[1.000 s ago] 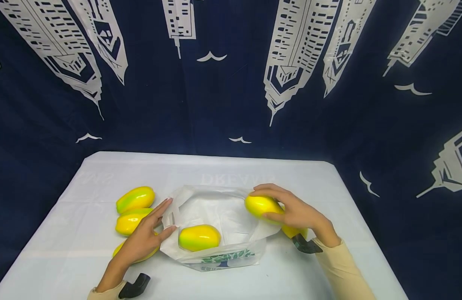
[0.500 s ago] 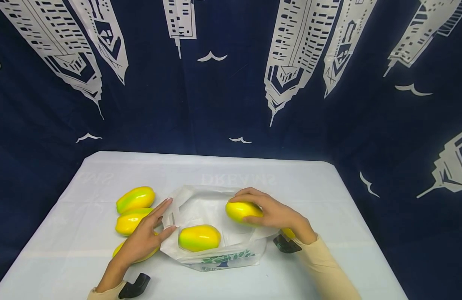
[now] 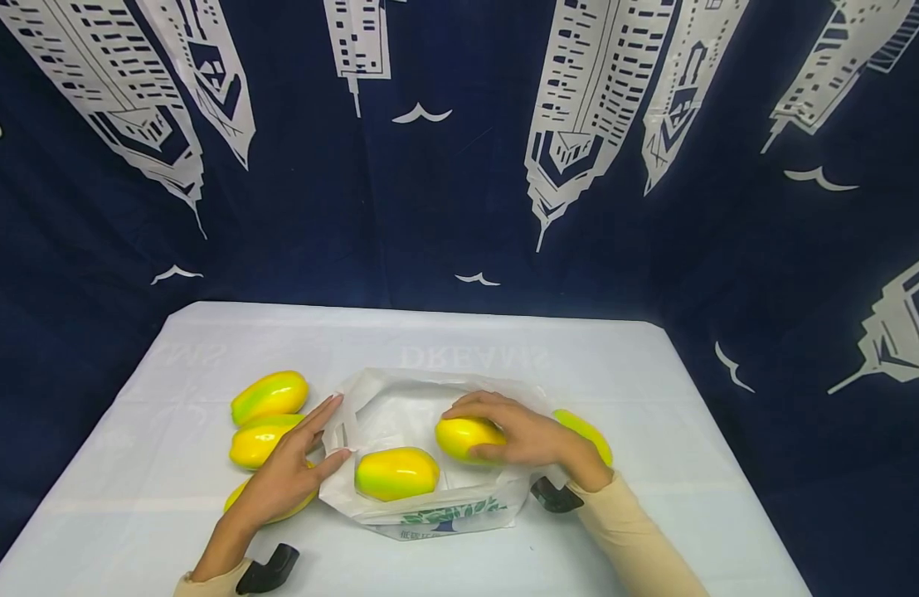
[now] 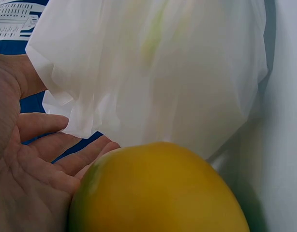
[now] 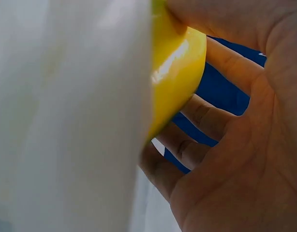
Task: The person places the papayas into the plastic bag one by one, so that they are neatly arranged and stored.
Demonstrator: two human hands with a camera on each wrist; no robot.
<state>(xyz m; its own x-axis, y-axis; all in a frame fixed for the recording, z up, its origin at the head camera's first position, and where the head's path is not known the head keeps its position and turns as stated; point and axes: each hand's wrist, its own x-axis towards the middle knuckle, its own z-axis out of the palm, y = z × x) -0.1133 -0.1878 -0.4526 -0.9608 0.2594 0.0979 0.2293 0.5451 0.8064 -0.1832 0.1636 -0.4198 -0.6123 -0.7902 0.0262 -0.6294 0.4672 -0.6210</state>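
In the head view, my right hand (image 3: 522,435) grips a yellow mango (image 3: 459,438) inside the mouth of a white plastic bag (image 3: 422,402), thumb on the near side and fingers over the far side. The right wrist view shows that mango (image 5: 180,67) partly hidden behind the bag wall (image 5: 81,121). Another yellow-green mango (image 3: 396,474) lies in the bag at the front left. My left hand (image 3: 284,477) touches the bag's left rim with spread, fairly straight fingers. Close by its palm, a mango (image 4: 160,193) fills the lower left wrist view.
Left of the bag lie mangoes on the white-covered table (image 3: 131,497): a far one (image 3: 269,396), a middle one (image 3: 261,441) and a near one partly under my left hand. Another mango (image 3: 585,433) lies right of the bag, behind my right wrist. A dark blue printed curtain (image 3: 430,207) hangs behind.
My right hand has carried its mango leftward from the bag's right rim, and slightly nearer, into the bag's mouth. The mango on the right has come into clearer view. My left hand has stayed put.
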